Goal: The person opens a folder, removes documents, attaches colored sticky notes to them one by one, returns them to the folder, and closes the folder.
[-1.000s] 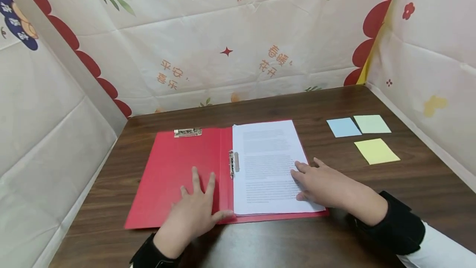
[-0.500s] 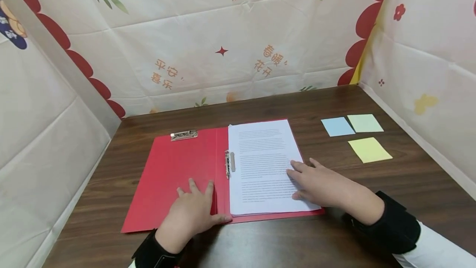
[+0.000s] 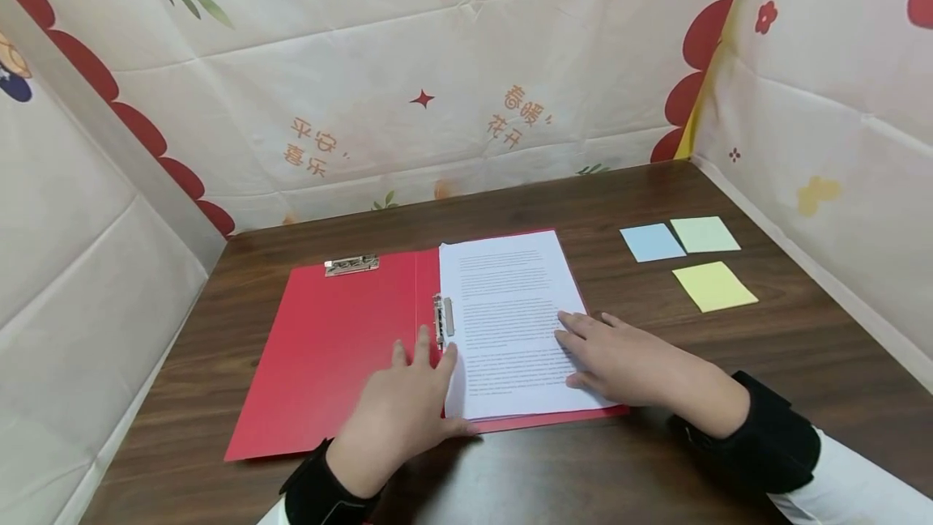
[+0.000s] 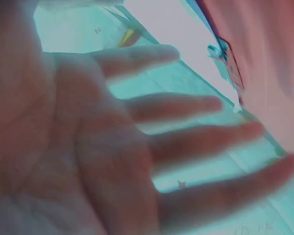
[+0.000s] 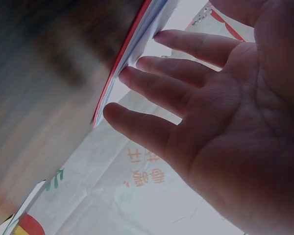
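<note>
A red folder [image 3: 328, 363] lies spread flat on the table, with a stack of printed paper [image 3: 503, 298] on its right half. Beside the paper's left edge sits a metal clip [image 3: 440, 318]; another metal clip [image 3: 351, 266] is at the top of the left cover. My left hand [image 3: 404, 403] is spread over the folder's spine near the paper's lower left corner. Its fingers [image 4: 196, 105] look straight and apart in the left wrist view. My right hand [image 3: 623, 359] rests its fingertips on the paper's right side, its fingers [image 5: 142, 129] extended and holding nothing.
Blue [image 3: 652, 242], pale green [image 3: 705, 234] and yellow sticky notes [image 3: 715, 286] lie on the dark wooden table [image 3: 554, 476], right of the folder. Printed white cloth [image 3: 408, 144] hangs behind the table, with more at both sides.
My left hand has moved right, from the red left cover to the spine and the paper's lower left corner. The right hand stays on the paper. The head view has shifted slightly.
</note>
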### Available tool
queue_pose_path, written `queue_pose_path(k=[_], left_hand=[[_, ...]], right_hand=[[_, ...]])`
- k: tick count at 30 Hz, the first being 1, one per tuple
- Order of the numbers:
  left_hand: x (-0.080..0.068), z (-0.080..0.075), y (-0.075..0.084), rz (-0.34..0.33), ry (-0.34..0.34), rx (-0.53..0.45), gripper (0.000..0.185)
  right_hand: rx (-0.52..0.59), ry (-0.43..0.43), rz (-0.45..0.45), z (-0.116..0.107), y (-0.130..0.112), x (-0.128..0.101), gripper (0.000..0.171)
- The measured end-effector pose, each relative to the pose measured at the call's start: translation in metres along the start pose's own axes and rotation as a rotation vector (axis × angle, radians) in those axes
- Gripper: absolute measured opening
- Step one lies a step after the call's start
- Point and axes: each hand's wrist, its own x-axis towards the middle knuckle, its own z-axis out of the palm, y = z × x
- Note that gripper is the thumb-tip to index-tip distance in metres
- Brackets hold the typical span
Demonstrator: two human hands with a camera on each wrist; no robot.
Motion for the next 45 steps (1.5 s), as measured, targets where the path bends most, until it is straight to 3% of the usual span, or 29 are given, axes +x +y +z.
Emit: queue_pose_path(k=[6, 11, 14, 17, 21, 25, 28, 31, 34, 37, 41, 45], left_hand=[[0.008, 0.002, 0.015, 0.219, 0.093, 0.097, 0.077], [0.017, 0.000, 0.022, 0.370, 0.163, 0.132, 0.065], [0.026, -0.003, 0.022, 0.411, 0.176, 0.100, 0.061], [0.033, -0.008, 0.023, 0.413, 0.167, 0.055, 0.063], [0.039, -0.013, 0.029, 0.427, 0.171, 0.044, 0.069], [0.043, -0.017, 0.038, 0.456, 0.169, 0.053, 0.070], [0.047, -0.015, 0.043, 0.403, 0.140, 0.049, 0.068], [0.054, -0.011, 0.039, 0.257, 0.121, 0.035, 0.064], [0.064, -0.010, 0.025, 0.097, 0.112, 0.015, 0.063], [0.072, -0.015, 0.004, -0.006, 0.066, -0.018, 0.068], [0.079, -0.022, -0.023, -0.066, -0.007, -0.110, 0.084], [0.085, -0.022, -0.038, -0.059, -0.036, -0.165, 0.089]], right_hand=[[0.001, 0.011, 0.005, 0.000, 0.000, -0.002, 0.065], [-0.029, 0.068, -0.003, -0.001, 0.000, -0.002, 0.048], [-0.019, 0.138, 0.008, -0.008, 0.006, 0.000, 0.039], [0.066, 0.245, 0.053, -0.019, 0.022, 0.004, 0.029], [0.172, 0.384, 0.149, -0.036, 0.060, 0.009, 0.018], [0.193, 0.404, 0.270, -0.047, 0.105, 0.005, 0.019], [0.196, 0.354, 0.348, -0.047, 0.131, -0.002, 0.024], [0.209, 0.281, 0.399, -0.040, 0.146, -0.008, 0.028], [0.223, 0.220, 0.395, -0.029, 0.151, -0.012, 0.031], [0.229, 0.187, 0.369, -0.020, 0.147, -0.010, 0.032], [0.239, 0.180, 0.327, -0.014, 0.132, -0.004, 0.040], [0.234, 0.158, 0.285, -0.014, 0.114, 0.002, 0.050]])
